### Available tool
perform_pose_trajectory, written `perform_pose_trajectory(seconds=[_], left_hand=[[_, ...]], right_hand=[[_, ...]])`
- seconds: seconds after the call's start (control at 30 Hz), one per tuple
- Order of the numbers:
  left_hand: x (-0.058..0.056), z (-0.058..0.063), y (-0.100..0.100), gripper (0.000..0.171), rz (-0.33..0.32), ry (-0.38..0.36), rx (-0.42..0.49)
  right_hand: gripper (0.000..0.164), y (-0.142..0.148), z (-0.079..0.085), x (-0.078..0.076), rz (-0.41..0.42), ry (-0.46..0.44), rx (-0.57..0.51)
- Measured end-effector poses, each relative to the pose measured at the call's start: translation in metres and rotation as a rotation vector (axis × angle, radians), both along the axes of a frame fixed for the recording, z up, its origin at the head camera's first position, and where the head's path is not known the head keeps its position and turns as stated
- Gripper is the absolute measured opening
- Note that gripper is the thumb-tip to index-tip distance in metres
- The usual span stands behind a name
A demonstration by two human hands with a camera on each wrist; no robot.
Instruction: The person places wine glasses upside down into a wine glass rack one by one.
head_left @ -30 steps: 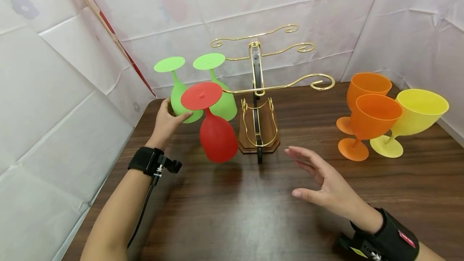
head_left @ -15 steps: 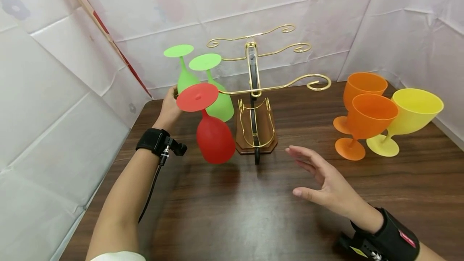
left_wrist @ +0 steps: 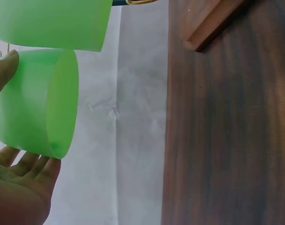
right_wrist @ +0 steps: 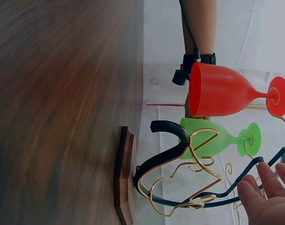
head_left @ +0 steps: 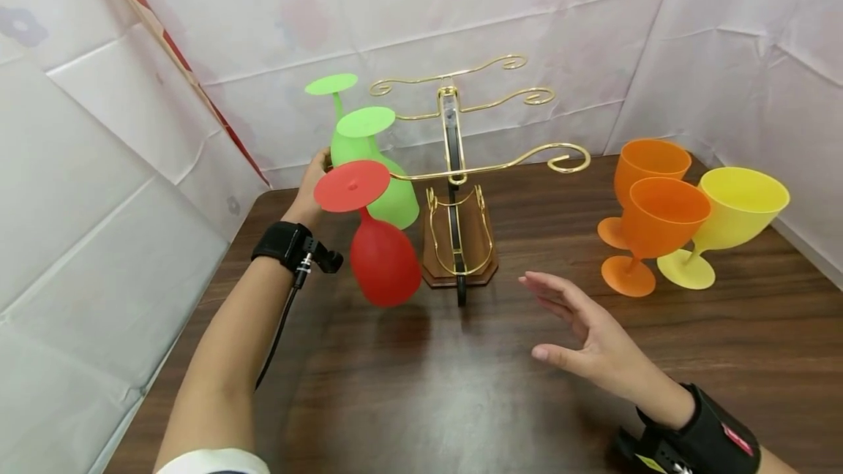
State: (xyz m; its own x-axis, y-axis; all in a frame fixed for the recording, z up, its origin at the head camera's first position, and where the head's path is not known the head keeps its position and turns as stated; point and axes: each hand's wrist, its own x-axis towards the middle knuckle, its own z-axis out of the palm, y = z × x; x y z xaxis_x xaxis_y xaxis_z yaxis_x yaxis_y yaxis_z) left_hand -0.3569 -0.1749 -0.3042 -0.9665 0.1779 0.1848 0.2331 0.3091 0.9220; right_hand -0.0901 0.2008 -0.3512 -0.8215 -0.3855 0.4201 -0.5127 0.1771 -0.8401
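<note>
My left hand [head_left: 309, 192] grips the bowl of an upside-down green goblet [head_left: 331, 84] at the back left. In the left wrist view the thumb is on one side of that bowl [left_wrist: 22, 98] and the fingers on the other. A second green goblet [head_left: 395, 200] hangs foot-up from the middle left arm of the gold rack [head_left: 503, 164], just in front of the held one. Nearer still, a red goblet [head_left: 385, 262] hangs foot-up from the front left arm. My right hand [head_left: 599, 346] is held out over the table, fingers spread loosely, with nothing in it.
Two orange goblets [head_left: 665, 218] and a yellow goblet [head_left: 740, 203] stand upright on the right of the wooden table [head_left: 421, 401]. The rack's wooden base [head_left: 477, 240] sits mid-table. Its back arm [head_left: 448, 77] and curled right arms stick out. White sheeting [head_left: 316, 6] lines the back and left.
My left hand has carried the green goblet up, back and to the right, behind the hanging green one. My right hand holds its pose, and the view has shifted slightly.
</note>
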Motion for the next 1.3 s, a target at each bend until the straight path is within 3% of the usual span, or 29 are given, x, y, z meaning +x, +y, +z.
perform_pose_trajectory(seconds=[0.1,0.27,0.43,0.53,0.73,1.0,1.13,1.3], left_hand=[[-0.014,0.002,0.002,0.073,-0.019,-0.013,-0.046],[-0.035,0.006,0.006,0.071,-0.141,-0.013,-0.095],[-0.042,0.015,0.017,0.076,-0.239,0.036,-0.168],[-0.045,0.019,0.023,0.080,-0.258,0.032,-0.231],[-0.045,0.018,0.023,0.076,-0.280,0.017,-0.249],[-0.038,0.007,0.033,0.046,-0.345,0.016,-0.035],[-0.035,0.009,0.041,0.039,-0.316,0.004,-0.015],[-0.030,0.015,0.045,0.041,-0.242,-0.023,-0.045]], right_hand=[[0.077,0.001,-0.001,0.002,-0.012,-0.008,-0.001],[0.076,0.003,-0.002,0.004,-0.032,0.000,0.004],[0.076,0.005,-0.004,0.006,-0.051,0.024,0.005],[0.076,0.006,-0.005,0.007,-0.060,0.033,0.004],[0.075,0.007,-0.004,0.009,-0.059,0.005,-0.004],[0.076,0.007,-0.005,0.009,-0.061,-0.010,0.000],[0.076,0.006,-0.005,0.009,-0.059,-0.014,0.000],[0.075,0.005,-0.004,0.009,-0.052,-0.021,-0.002]])
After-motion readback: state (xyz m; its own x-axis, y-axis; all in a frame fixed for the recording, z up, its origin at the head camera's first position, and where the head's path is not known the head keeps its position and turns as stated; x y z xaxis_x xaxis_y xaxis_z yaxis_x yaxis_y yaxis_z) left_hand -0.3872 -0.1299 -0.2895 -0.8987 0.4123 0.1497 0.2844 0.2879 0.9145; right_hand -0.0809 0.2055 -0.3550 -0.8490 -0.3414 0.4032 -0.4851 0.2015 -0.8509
